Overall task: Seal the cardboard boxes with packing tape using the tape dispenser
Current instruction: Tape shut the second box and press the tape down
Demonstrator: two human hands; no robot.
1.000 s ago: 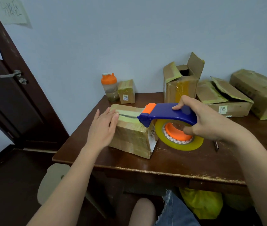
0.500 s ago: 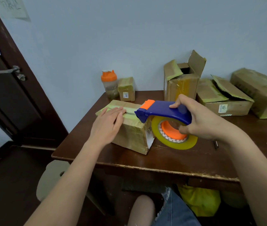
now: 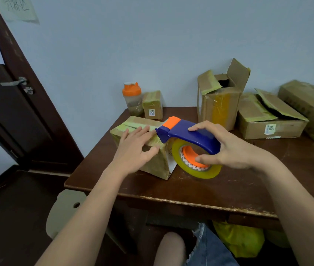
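Small box (image 3: 152, 158): set near the left front of the table (image 3: 229, 185), its top partly hidden under the left hand (image 3: 133, 148), which is laid flat with fingers straight and spread. Tape dispenser (image 3: 190, 135): gripped by the right hand (image 3: 227, 148) (fingers curled over the blue handle, thumb at the orange hub), its front edge placed on the box top. Tape roll (image 3: 196, 169): lower rim close to the tabletop; contact cannot be told. Label print is unreadable. Compared with a second ago, the box is seen turned and the dispenser shifted leftward.
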